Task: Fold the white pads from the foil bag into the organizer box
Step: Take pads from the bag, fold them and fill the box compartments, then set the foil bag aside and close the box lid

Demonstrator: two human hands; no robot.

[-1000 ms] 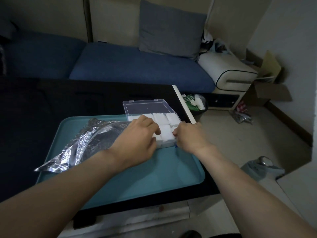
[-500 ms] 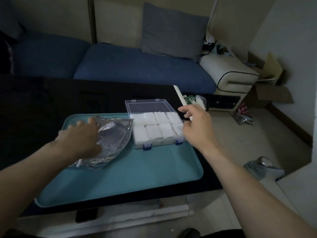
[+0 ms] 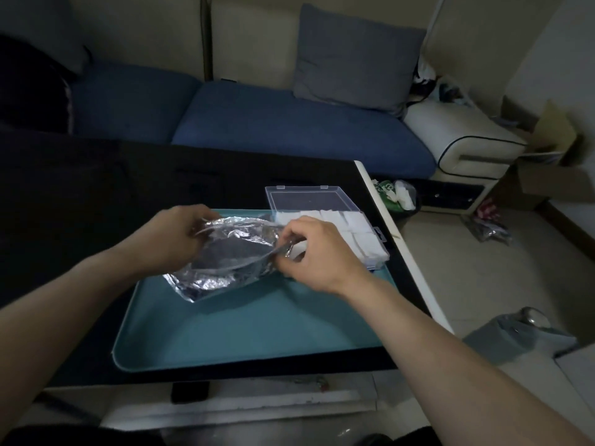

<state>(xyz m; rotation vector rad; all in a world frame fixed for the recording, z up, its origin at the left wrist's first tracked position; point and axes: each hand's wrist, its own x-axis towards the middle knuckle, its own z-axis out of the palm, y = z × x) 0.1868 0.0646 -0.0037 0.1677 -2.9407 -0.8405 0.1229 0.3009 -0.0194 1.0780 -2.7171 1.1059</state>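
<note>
Head view, the only one. Foil bag (image 3: 222, 262) lies on the teal tray (image 3: 257, 329), raised at its mouth. Left hand (image 3: 174, 236) grips the bag's far lip, fingers curled round it; right hand (image 3: 317, 252) pinches the near lip by the opening. Mouth pulled apart between them.

Organizer box (image 3: 363, 239) sits at the tray's far right corner, just beside the bag, clear lid (image 3: 310, 198) swung back. White pads (image 3: 352, 220) fill the compartments in view; part of the box is hidden behind the right hand.

Step, as I judge it: opening the bag for another pad. Next move calls for one hand to hold the mouth while the other reaches in. Whether any pads remain inside: cannot tell.
</note>
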